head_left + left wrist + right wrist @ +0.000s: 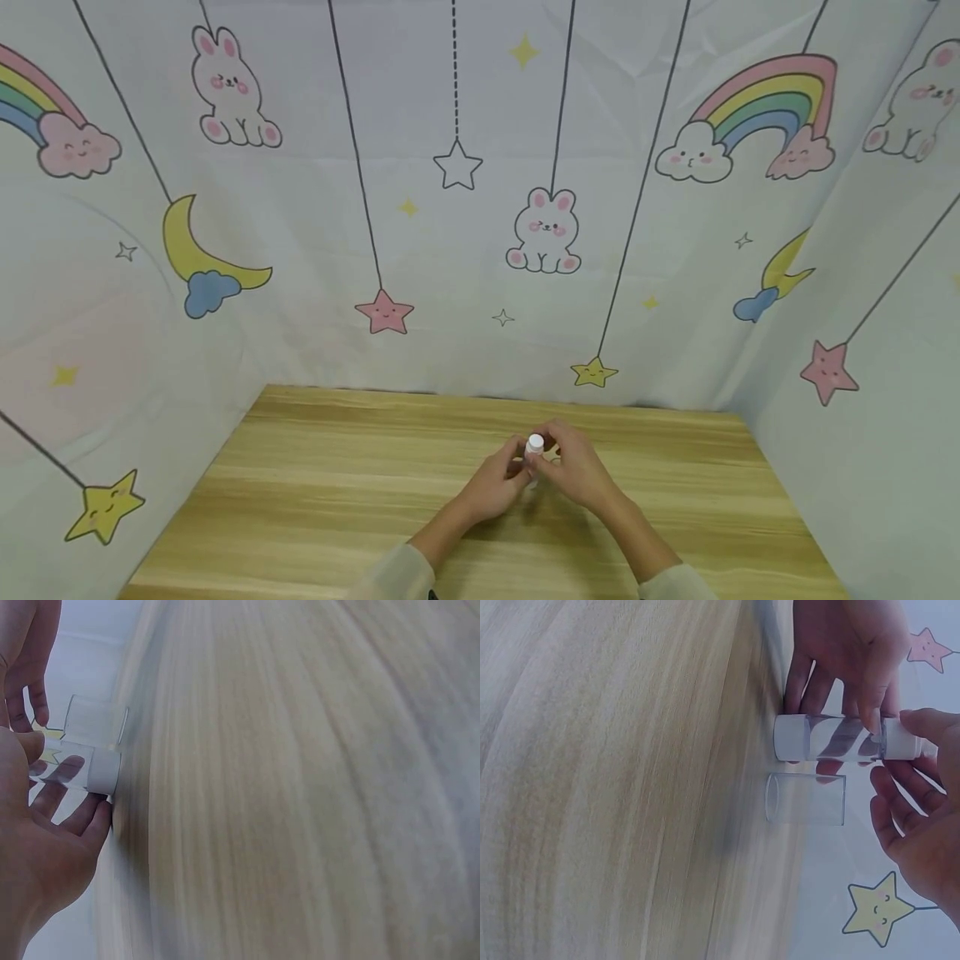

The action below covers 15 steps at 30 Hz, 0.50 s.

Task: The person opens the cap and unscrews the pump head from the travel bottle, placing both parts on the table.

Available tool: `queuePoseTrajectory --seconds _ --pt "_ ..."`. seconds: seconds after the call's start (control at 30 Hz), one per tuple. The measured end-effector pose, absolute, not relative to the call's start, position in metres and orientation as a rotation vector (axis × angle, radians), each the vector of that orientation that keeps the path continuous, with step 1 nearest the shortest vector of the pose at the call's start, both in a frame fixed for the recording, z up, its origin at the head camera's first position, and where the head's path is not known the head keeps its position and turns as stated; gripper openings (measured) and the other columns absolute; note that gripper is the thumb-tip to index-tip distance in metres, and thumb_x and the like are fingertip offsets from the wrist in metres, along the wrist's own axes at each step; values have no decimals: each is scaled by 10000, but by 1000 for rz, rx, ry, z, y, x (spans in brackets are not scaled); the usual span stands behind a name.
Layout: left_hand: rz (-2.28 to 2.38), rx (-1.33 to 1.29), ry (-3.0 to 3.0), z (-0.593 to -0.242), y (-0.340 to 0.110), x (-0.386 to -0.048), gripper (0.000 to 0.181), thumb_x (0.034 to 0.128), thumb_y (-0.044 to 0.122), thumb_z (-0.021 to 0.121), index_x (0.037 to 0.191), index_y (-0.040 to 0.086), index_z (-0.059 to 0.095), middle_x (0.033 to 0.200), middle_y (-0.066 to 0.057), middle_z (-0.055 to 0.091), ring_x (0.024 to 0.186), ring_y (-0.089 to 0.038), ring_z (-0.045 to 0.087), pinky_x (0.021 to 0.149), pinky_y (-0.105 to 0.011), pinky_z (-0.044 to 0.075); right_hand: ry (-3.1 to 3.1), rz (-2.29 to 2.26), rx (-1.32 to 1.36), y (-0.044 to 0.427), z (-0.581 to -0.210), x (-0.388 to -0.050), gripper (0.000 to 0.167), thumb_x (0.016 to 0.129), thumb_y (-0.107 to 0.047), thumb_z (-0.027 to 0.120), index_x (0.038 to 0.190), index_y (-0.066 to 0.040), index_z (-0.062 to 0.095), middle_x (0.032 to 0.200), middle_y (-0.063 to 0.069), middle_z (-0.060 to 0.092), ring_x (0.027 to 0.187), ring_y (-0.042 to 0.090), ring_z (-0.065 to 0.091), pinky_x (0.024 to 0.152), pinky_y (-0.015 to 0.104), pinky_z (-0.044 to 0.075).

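A small clear bottle (844, 739) with a white base and a white top (536, 441) is upright between both hands, over the middle of the table. My left hand (493, 485) holds its body, fingers behind and thumb in front, as the right wrist view shows. At the upper end, the thumb and fingers of my right hand (576, 467) pinch the white top. Whether the base touches the table cannot be made out. Beside the bottle, on the right hand's side, a clear open cylinder (807, 799) like a cover stands on the table.
The wood-grain table (337, 483) reaches back to a white cloth (465, 350) printed with rabbits, stars and rainbows. The same cloth hangs along the left and right sides.
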<state>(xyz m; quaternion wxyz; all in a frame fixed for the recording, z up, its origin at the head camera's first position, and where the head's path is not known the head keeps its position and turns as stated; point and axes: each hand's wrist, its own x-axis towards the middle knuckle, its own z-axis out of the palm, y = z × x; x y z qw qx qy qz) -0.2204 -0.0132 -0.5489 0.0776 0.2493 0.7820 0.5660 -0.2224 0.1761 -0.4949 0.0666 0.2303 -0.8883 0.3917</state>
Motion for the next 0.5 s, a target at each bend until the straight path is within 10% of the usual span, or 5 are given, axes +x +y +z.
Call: queuePoseTrajectory --seconds 0.5 --pt "1687 743 2331 -549 -13 -220 248 1136 369 507 1350 244 523 1425 -20 606 1326 -318 632 1062 -489 539 -2715 1117 704 179 -490 -220 190 969 -148 800 1130 -138 701 1051 -57 663 1011 190 639 853 454 554"
